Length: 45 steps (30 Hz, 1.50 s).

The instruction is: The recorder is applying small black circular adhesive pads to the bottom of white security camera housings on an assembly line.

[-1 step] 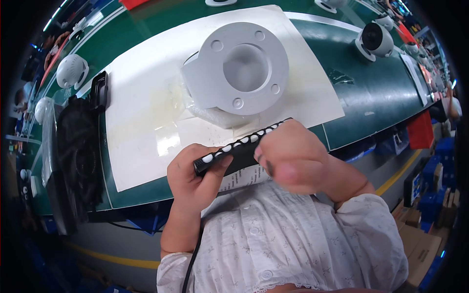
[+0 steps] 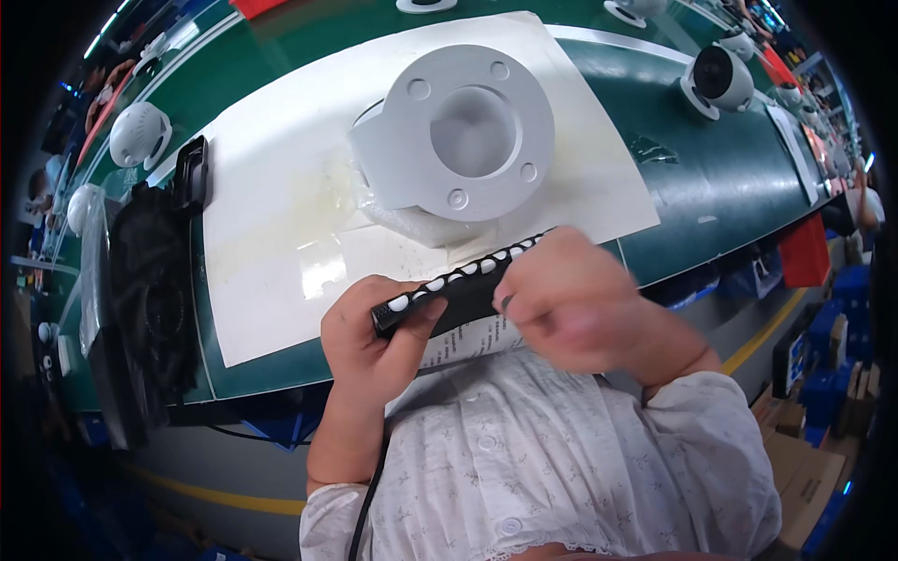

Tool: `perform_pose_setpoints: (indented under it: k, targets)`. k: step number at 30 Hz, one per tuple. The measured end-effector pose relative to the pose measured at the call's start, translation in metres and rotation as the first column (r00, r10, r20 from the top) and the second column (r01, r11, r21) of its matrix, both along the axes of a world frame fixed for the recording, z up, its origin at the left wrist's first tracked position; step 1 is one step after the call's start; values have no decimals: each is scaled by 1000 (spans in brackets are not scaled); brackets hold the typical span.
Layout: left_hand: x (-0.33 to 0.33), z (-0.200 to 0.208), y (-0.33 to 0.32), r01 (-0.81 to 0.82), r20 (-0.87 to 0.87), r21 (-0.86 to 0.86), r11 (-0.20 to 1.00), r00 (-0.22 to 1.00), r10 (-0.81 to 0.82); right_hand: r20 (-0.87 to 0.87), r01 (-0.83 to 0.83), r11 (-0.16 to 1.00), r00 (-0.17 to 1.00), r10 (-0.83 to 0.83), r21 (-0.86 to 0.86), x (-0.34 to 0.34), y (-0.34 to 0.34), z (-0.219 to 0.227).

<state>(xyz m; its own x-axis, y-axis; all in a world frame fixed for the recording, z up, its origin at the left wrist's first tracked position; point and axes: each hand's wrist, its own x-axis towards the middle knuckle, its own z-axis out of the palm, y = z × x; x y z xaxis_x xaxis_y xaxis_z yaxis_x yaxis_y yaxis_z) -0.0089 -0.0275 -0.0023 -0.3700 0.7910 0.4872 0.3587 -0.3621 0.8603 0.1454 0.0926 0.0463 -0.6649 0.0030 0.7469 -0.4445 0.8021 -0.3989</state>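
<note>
My left hand (image 2: 368,329) grips the left end of a flat black holder (image 2: 458,316), thumb on its near face. White rounded pieces line the holder's upper edge between black scallops. At the holder's right part, my right hand (image 2: 566,304) is closed, slightly blurred, with a small dark bit at its fingertips; what it pinches is hidden. A white sheet with print (image 2: 472,341) shows below the holder, against my shirt. Beyond my hands, a white plastic housing (image 2: 398,154) with a round opening lies on clear wrapping, apart from both hands.
A large white sheet (image 2: 271,215) covers part of the green table (image 2: 739,178). At left lie a black tray (image 2: 192,173), a dark bag (image 2: 154,280) and clear plastic. White round devices (image 2: 138,136) stand along the table, one with a black front (image 2: 718,75). Cartons (image 2: 804,467) stack at lower right.
My right hand has turned slightly at the wrist, and its fingertips have shifted a little up along the holder. My left hand and the holder stay almost in place.
</note>
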Motion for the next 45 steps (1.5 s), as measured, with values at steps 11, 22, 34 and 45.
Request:
perform_pose_setpoints:
  k: [11,22,34,45]
  targets:
    - [-7,-2,8,-2,-305,164,986,951,53,-407,-216,930,852,328,296,-66,108,16]
    - [-20,-6,0,-9,-326,152,988,944,59,-162,318,735,947,-277,599,-38,39,36]
    - [-32,-4,-11,-40,-335,112,993,939,76,424,303,860,899,-113,-412,-79,11,72]
    - [-44,-4,-24,-30,-315,142,989,946,74,24,486,752,833,-552,445,-76,-26,54]
